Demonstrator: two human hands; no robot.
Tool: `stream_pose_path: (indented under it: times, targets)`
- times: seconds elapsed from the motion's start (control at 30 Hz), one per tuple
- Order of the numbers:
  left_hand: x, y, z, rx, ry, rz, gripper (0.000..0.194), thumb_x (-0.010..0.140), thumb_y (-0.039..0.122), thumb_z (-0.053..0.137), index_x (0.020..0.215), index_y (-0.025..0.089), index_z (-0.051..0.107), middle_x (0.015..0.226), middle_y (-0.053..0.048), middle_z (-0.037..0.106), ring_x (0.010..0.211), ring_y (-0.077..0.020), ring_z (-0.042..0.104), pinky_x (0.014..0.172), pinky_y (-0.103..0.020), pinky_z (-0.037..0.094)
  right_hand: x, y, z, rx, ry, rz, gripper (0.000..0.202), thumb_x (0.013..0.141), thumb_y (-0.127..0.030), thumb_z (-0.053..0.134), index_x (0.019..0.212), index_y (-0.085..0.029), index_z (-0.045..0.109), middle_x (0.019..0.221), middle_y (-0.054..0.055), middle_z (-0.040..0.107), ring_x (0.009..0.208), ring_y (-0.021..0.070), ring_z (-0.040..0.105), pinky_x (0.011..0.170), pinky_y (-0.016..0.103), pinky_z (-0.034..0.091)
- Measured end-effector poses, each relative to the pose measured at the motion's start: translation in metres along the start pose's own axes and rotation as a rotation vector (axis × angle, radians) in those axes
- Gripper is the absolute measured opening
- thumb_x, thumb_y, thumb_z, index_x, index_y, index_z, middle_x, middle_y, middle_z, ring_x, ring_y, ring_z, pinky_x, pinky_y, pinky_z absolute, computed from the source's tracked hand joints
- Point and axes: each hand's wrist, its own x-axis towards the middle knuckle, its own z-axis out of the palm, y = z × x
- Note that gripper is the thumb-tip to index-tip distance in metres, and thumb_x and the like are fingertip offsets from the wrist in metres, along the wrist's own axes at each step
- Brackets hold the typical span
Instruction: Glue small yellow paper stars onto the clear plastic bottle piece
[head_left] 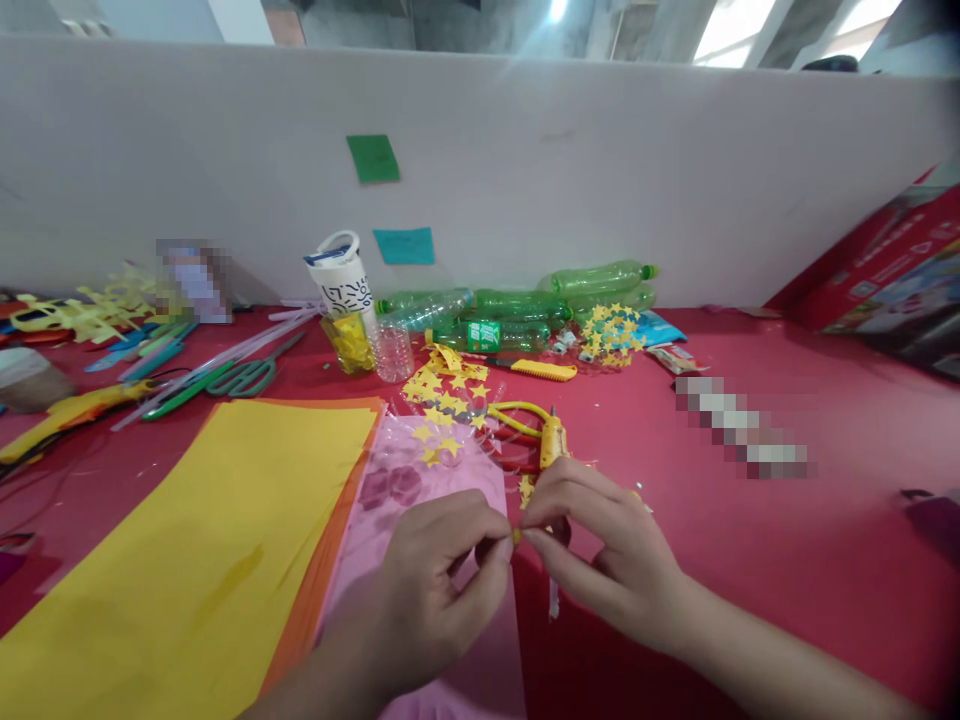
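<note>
My left hand [450, 580] and my right hand [607, 545] meet low in the middle of the view, fingertips pinched together. Between them is a small yellow piece [517, 538], mostly covered by the fingers; its shape does not show. Just behind my right hand lies a yellow glue gun [553, 440], its tip pointing away and its lower part hidden by that hand. Yellow paper stars [448, 445] lie scattered beyond my left hand on clear plastic. Under my left hand is a pink sheet [435, 650].
Yellow sheets [187, 520] over orange ones cover the left front. Farther back stand a white patterned cup [341, 285] and a clear plastic cup [392, 350]. Green bottles [517, 335] lie along the partition [600, 170]. Scissors [251, 375] and a yellow-handled cutter [544, 370] are on the red table [750, 560].
</note>
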Motion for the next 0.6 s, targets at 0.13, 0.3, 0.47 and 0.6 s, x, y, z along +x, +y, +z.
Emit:
stream_pose_path:
  times: [0.13,0.3,0.47,0.6]
  targets:
    - [0.002,-0.007,-0.01,0.094,0.145,0.095,0.017,0.078,0.002,0.053,0.078,0.018,0.054,0.065,0.002,0.048,0.06,-0.0108,0.044,0.056,-0.026,0.034,0.001,0.016,-0.033,-0.28,-0.094,0.053,0.008,0.087,-0.016,0.05,0.086,-0.019,0.058,0.076,0.001,0.06,0.069,0.0132,0.055,0.065,0.027,0.042]
    - [0.007,-0.016,-0.025,0.146,0.289,0.062,0.017,0.079,0.002,0.053,0.076,0.018,0.053,0.065,0.002,0.047,0.058,-0.0106,0.043,0.054,-0.026,0.034,-0.01,0.052,-0.053,-0.769,-0.357,0.324,0.022,0.078,-0.023,0.06,0.099,-0.018,0.06,0.092,0.007,0.064,0.077,0.0204,0.062,0.062,0.029,0.042]
    - [0.007,-0.019,-0.027,0.138,0.278,0.032,0.016,0.08,0.003,0.053,0.073,0.018,0.053,0.063,0.002,0.046,0.056,-0.0102,0.042,0.052,-0.026,0.034,-0.015,0.067,-0.03,-0.812,-0.426,0.399,0.022,0.061,-0.005,0.056,0.081,-0.015,0.058,0.08,0.006,0.06,0.056,0.0145,0.056,0.047,0.027,0.032]
    - [0.008,-0.017,-0.027,0.092,0.308,-0.019,0.014,0.082,0.006,0.052,0.075,0.018,0.055,0.065,0.001,0.048,0.058,-0.0107,0.044,0.053,-0.026,0.036,-0.007,0.063,-0.038,-0.726,-0.236,0.433,0.025,0.064,-0.005,0.054,0.087,-0.016,0.055,0.085,0.006,0.057,0.059,0.0139,0.056,0.05,0.026,0.038]
